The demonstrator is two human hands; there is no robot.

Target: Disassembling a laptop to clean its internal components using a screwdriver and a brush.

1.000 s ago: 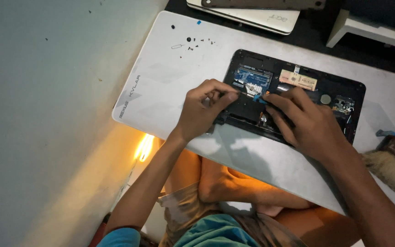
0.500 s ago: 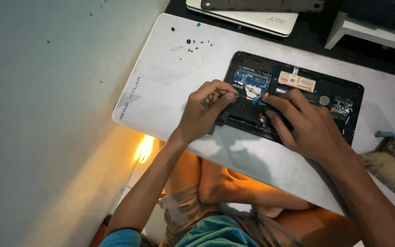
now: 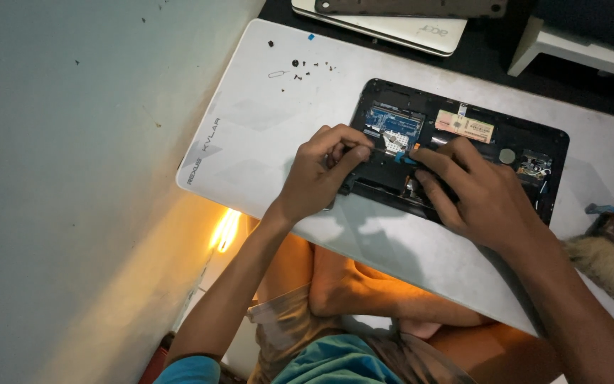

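Observation:
An opened black laptop base (image 3: 534, 135) lies on the white table (image 3: 264, 128), showing a blue circuit board (image 3: 392, 126) and a pale yellow label (image 3: 463, 126). My left hand (image 3: 318, 174) is at the base's left front corner, its fingers pinched on a thin dark tool (image 3: 355, 150) that points into the base. My right hand (image 3: 477, 195) lies over the middle of the base. Its thumb and forefinger pinch a small blue tool (image 3: 406, 158) just below the circuit board. The hand hides the parts beneath it.
Several tiny dark screws (image 3: 307, 67) lie loose at the table's far left. A closed white laptop (image 3: 392, 25) with a dark panel on it sits beyond the table. A brush (image 3: 605, 263) rests at the right edge. A grey wall runs along the left.
Both hands stay at the same spots on the laptop base; only the fingers shift slightly.

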